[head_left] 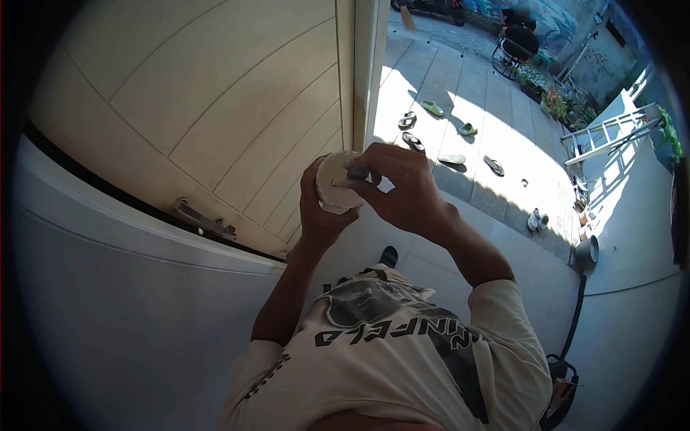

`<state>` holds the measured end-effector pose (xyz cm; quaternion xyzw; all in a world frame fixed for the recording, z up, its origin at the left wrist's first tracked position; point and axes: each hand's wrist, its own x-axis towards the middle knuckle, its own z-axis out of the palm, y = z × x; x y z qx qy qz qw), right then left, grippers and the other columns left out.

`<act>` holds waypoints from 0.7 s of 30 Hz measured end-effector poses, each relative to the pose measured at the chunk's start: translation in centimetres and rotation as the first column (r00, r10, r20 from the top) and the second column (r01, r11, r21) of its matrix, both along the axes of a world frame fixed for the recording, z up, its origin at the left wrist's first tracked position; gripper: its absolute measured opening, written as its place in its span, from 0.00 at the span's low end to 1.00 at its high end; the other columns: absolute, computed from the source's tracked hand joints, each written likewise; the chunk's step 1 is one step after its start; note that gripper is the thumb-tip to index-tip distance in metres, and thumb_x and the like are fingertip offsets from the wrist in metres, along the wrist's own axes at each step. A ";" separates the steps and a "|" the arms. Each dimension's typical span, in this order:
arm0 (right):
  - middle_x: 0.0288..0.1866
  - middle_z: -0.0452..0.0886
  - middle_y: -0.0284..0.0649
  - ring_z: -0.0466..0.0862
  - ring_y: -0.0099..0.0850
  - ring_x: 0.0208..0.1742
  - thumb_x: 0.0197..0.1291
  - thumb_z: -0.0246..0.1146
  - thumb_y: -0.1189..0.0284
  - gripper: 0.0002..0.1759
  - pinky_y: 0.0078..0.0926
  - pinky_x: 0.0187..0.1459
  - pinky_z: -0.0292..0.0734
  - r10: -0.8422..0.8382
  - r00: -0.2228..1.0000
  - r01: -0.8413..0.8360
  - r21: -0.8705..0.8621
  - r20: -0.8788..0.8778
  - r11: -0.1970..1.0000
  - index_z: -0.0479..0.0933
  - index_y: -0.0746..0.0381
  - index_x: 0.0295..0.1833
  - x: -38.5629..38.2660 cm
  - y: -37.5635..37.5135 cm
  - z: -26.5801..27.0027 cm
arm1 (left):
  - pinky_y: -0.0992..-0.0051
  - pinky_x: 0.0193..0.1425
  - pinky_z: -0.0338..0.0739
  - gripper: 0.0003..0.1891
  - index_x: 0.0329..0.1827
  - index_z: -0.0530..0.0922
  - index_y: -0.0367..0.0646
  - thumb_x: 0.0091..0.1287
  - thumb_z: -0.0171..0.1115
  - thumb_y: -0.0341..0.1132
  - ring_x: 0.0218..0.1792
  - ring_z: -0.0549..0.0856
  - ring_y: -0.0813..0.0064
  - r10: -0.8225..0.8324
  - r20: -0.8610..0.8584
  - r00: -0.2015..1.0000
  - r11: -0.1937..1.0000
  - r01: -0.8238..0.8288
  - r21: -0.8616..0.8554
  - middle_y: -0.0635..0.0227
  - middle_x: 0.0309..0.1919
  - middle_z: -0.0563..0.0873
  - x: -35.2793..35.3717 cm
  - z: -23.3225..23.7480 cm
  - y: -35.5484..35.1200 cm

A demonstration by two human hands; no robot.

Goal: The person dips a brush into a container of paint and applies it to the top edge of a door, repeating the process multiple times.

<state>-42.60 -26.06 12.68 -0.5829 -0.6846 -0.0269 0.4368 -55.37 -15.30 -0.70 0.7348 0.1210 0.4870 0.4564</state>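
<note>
My left hand [322,219] is wrapped around a round, cream-topped container [333,174] with a pale, uneven rim, its thumb and fingers on opposite sides. A small dark mark shows near the middle of its flat top. Over the right part of that top, my right hand [402,183] pinches a small object [356,173] with a dark bluish part, mostly hidden by the fingers; what it is I cannot tell. Both hands are in front of my chest, beside the cream door.
The cream door [251,93] with a metal handle [205,219] stands at left. Beyond the doorway, green sandals [432,108] and several other slippers lie on sunlit paving. A white ladder [611,136] leans at right, near a grey pot [587,251]. Far off, a person [519,36] is seated.
</note>
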 end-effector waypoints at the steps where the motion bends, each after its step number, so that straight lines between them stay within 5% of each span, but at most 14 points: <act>1: 0.34 0.84 0.41 0.84 0.28 0.30 0.52 0.75 0.80 0.11 0.25 0.32 0.80 0.001 1.000 0.000 -0.013 0.017 1.000 0.82 0.67 0.41 0.0 0.0 0.1 | 0.61 0.69 0.75 0.51 0.73 0.59 0.44 0.44 0.79 0.25 0.65 0.77 0.60 0.000 0.001 1.000 1.000 0.000 0.000 0.56 0.65 0.73 0.0 0.2 0.0; 4: 0.34 0.83 0.40 0.87 0.38 0.32 0.54 0.72 0.76 0.09 0.34 0.34 0.82 -0.050 0.997 0.050 0.005 -0.065 0.999 0.81 0.64 0.40 -0.1 0.3 -0.4 | 0.62 0.69 0.75 0.51 0.73 0.59 0.44 0.44 0.78 0.25 0.65 0.77 0.60 0.003 -0.007 1.000 1.000 -0.004 -0.004 0.56 0.65 0.73 0.0 0.3 0.0; 8: 0.34 0.83 0.40 0.87 0.38 0.32 0.53 0.72 0.76 0.09 0.34 0.35 0.82 -0.061 0.996 0.058 -0.046 -0.060 0.997 0.81 0.64 0.40 -0.2 0.2 0.0 | 0.62 0.69 0.75 0.51 0.73 0.59 0.44 0.43 0.78 0.25 0.65 0.77 0.60 0.015 -0.002 1.000 1.000 -0.015 -0.010 0.56 0.64 0.73 0.0 -0.1 0.0; 10: 0.35 0.85 0.41 0.86 0.30 0.33 0.53 0.74 0.79 0.11 0.26 0.34 0.81 -0.029 0.997 0.022 -0.091 -0.068 0.996 0.82 0.67 0.42 0.0 0.3 -0.3 | 0.62 0.69 0.75 0.51 0.73 0.59 0.44 0.43 0.78 0.25 0.65 0.77 0.61 0.005 0.010 1.000 1.000 -0.005 -0.025 0.56 0.64 0.73 0.1 -0.3 0.2; 21: 0.35 0.85 0.42 0.86 0.30 0.33 0.54 0.74 0.79 0.11 0.26 0.35 0.81 -0.076 0.993 0.071 -0.065 -0.088 0.995 0.82 0.67 0.43 -0.2 0.1 -0.4 | 0.61 0.68 0.76 0.51 0.74 0.59 0.42 0.44 0.78 0.25 0.64 0.78 0.61 0.012 -0.008 1.000 0.998 -0.013 -0.065 0.56 0.64 0.73 0.2 -0.1 0.1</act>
